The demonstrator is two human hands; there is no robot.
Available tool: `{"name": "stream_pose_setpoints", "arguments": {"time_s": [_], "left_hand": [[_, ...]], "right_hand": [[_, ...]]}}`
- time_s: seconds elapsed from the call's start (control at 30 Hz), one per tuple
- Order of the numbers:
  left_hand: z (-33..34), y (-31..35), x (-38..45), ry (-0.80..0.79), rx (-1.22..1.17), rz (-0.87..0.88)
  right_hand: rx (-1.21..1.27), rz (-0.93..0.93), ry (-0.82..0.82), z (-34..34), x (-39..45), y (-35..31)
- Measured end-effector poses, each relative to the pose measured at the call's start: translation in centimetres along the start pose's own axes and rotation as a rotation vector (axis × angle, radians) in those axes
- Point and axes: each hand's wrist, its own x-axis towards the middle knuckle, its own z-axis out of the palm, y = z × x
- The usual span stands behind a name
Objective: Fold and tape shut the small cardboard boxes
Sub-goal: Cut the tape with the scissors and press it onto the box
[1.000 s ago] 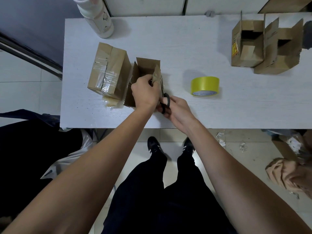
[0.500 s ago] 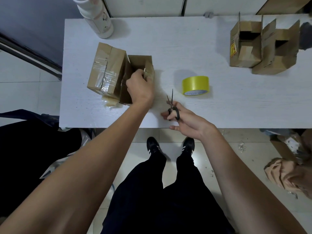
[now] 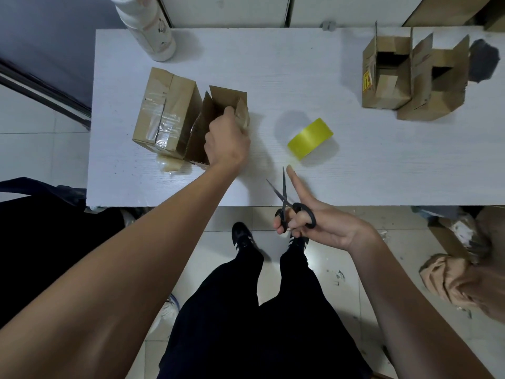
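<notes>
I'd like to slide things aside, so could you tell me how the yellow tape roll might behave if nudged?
The tape roll looks tilted rather than flat on the table, so a nudge may well set it rolling or make it flop flat. It is a hollow ring and probably light, so it should slide readily on the smooth top.

We read this as an informal packing corner, likely a small storeroom or back room, not a kitchen or lab. A plain white table (image 3: 355, 165) stands on a tiled floor (image 3: 35, 149) littered with tape and paper scraps (image 3: 338, 276). On it we see a taped-shut cardboard box (image 3: 164, 113), open cardboard boxes (image 3: 410, 75) at the far right, and a roll of yellow tape (image 3: 310, 138). Crumpled brown paper (image 3: 448, 280) and more cardboard lie on the floor to the right. White cabinet fronts (image 3: 224, 9) back the table. A white bottle (image 3: 147, 26) stands at its corner.
</notes>
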Motion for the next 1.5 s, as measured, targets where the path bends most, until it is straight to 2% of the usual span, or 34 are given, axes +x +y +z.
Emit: {"name": "stream_pose_setpoints", "arguments": {"time_s": [0.1, 0.27, 0.47, 0.53, 0.6, 0.63, 0.67, 0.7, 0.73, 0.77, 0.83, 0.9, 0.97, 1.13, 1.2, 1.33, 1.4, 1.5], "left_hand": [[0.0, 0.1, 0.1, 0.004, 0.095, 0.025], [0.4, -0.2, 0.6, -0.014, 0.066, 0.041], [-0.1, -0.3, 0.6, -0.067, 0.035, 0.096], [-0.5, -0.3, 0.1, 0.09, 0.134, 0.208], [-1.0, 0.2, 0.0, 0.346, 0.22, 0.417], [-1.4, 0.6, 0.1, 0.421, 0.208, 0.539], [-1.6, 1.3, 0.4, 0.401, 0.156, 0.654], [-1.8, 2.1, 0.7, 0.273, 0.071, 0.731], [-1.9, 3.0, 0.9, 0.061, -0.012, 0.725], [-2.0, 4.1, 0.9, -0.188, -0.056, 0.634], [-1.6, 5.8, 0.5, -0.612, -0.087, 0.298], [-1.2, 6.4, 0.0, -0.856, -0.126, 0.018], [-0.8, 6.2, -0.1, -0.962, -0.159, -0.118], [-0.7, 5.4, 0.0, -0.979, -0.229, -0.241], [-0.5, 5.3, -0.1, -0.96, -0.251, -0.261], [-0.6, 5.5, -0.3, -0.863, -0.333, -0.275], [-0.7, 5.5, -0.5, -0.838, -0.392, -0.287], [-0.8, 5.2, -0.9, -0.844, -0.397, -0.291]], "right_hand": [[0.037, -0.008, -0.072, 0.0, 0.0, -0.2], [0.136, -0.018, -0.122, 0.0, 0.2, 0.0], [0.465, -0.044, -0.145, -0.2, 1.6, 1.7], [0.495, -0.07, -0.176, -0.2, 1.5, 1.9], [0.497, -0.092, -0.182, -0.2, 1.4, 2.2], [0.495, -0.102, -0.183, -0.2, 1.3, 2.3], [0.492, -0.11, -0.182, -0.2, 1.2, 2.3], [0.49, -0.113, -0.183, -0.3, 1.2, 2.4], [0.487, -0.113, -0.181, -0.5, 1.2, 2.5], [0.484, -0.113, -0.177, -0.6, 1.1, 2.4], [0.479, -0.121, -0.174, -0.8, 0.9, 2.4], [0.457, -0.144, -0.188, -0.9, 0.7, 2.2], [0.426, -0.16, -0.196, -1.0, 0.6, 2.0], [0.362, -0.132, -0.136, -1.6, 0.3, 2.2], [0.301, -0.078, -0.063, -1.8, 0.2, 2.3], [-0.045, 0.024, 0.073, -2.4, -1.4, 2.3], [0.001, -0.013, 0.228, -3.3, -2.5, 2.4], [0.178, -0.149, 0.6, -6.0, -4.0, 1.9]]}}
